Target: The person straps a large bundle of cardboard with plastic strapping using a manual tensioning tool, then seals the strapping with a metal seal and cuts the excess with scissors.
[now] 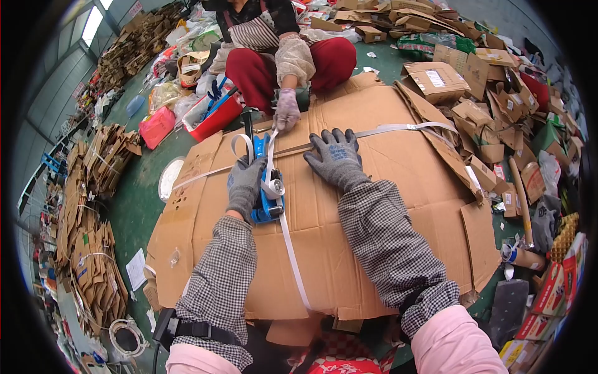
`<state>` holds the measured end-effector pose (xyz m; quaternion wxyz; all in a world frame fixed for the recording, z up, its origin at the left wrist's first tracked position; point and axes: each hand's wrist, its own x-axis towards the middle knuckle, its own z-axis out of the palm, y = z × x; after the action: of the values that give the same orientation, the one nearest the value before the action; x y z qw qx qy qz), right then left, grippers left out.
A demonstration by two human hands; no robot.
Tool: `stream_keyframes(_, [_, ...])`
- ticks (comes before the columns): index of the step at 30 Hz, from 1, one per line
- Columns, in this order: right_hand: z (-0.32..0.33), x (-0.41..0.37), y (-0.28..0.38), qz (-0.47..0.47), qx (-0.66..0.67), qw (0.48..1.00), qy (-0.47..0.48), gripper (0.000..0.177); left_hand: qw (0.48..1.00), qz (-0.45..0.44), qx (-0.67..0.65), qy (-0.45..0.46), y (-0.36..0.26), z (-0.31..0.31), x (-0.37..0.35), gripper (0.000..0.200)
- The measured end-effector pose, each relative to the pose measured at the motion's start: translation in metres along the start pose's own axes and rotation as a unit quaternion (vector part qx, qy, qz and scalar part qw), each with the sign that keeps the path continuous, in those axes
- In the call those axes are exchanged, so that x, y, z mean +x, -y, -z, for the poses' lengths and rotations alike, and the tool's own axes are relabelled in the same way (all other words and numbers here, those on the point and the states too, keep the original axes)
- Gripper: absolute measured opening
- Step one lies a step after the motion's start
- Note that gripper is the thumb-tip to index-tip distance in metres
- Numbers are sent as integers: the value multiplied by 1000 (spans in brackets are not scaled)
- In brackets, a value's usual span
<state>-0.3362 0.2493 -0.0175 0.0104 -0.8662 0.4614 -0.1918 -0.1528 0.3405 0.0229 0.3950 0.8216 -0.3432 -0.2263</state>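
A large stack of flattened cardboard (398,165) lies in front of me, with white strapping bands (291,249) crossing over it. A blue strapping tool (268,212) rests on top near the middle, the white band running through it. My left hand (245,186), in a grey work glove, is closed on the left side of the tool; its fingertips are partly hidden. My right hand (338,160), also gloved in grey, presses flat on the cardboard with fingers spread, beside a band. Opposite, a co-worker's gloved hand (287,110) holds the band near the tool's far end.
A co-worker in red trousers (252,78) squats at the far edge. A red bin (215,118) with tools stands to the left. Bundled cardboard (96,274) lines the left side. Loose boxes (436,81) and a wooden pole (521,199) lie to the right on the green floor.
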Motion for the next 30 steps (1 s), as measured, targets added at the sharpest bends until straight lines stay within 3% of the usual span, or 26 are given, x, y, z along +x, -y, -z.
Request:
stream_keyframes(22, [9,4,8,-15,21,998,56,54,1000,-18,-12,7,8,0,7,41])
stream_keyframes(24, [-4,10,16,39,70,993,-82,50,1000,-14,5,-10,7,-2,6,41])
stream_keyframes(30, [-31,56,53,68,135,988,41,52,1000,-17,-16,11,22,-5,19,48])
